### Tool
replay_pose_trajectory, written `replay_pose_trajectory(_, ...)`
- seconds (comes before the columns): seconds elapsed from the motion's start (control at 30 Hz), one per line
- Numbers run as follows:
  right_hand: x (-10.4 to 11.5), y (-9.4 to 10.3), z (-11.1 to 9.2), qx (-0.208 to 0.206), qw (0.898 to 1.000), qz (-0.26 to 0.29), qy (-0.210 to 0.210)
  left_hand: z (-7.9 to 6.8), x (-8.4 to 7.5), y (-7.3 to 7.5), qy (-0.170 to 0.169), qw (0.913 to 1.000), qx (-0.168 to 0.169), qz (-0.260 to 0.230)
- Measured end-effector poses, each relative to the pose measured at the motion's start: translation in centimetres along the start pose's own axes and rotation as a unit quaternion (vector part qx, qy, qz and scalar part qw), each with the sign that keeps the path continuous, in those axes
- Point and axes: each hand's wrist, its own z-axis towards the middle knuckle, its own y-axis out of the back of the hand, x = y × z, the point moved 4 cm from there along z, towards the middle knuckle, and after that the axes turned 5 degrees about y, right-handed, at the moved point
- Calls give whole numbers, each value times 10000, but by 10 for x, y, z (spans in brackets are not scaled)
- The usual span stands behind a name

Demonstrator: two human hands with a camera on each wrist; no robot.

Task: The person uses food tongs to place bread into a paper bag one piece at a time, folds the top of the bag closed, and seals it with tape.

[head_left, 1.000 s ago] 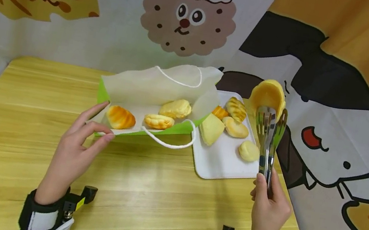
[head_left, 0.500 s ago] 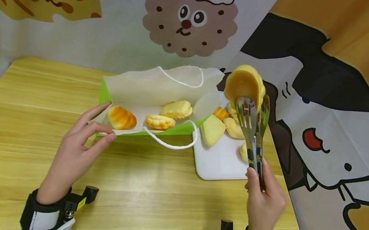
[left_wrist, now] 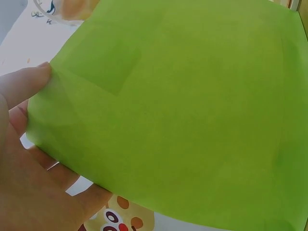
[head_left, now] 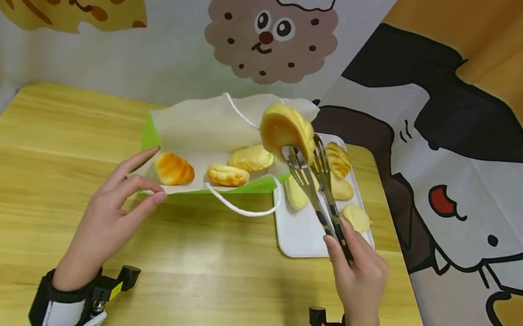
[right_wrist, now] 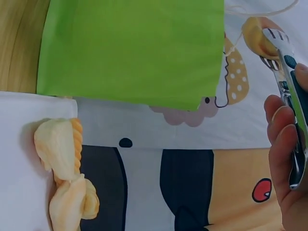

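Observation:
My left hand pinches the front rim of a green paper bag at its left end, thumb outside and fingers behind the edge. The bag lies with its white-lined mouth toward me. Inside sit a croissant-like roll, an oval bun and a paler bun. My right hand grips metal tongs with fork-like ends. Between those ends is a round yellow bun, its brown underside facing me, raised over the bag's right end. The right wrist view shows this bun and the tongs too.
A white tray stands right of the bag, with several bread pieces, including a ridged one and a small round one. A white cord handle loops over the bag's front. Behind the wooden table hangs a printed cloth.
My right hand has swung the tongs and yellow bun leftward, from beyond the tray's right side to over the bag's right end. The left hand keeps its hold on the bag's rim.

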Motion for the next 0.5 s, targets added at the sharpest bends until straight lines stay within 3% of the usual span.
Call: replay_pose_trajectory(0.5, -1, -7, 9, 633, 9977, -176, 148, 1, 1, 1, -83, 10000, 4, 45)
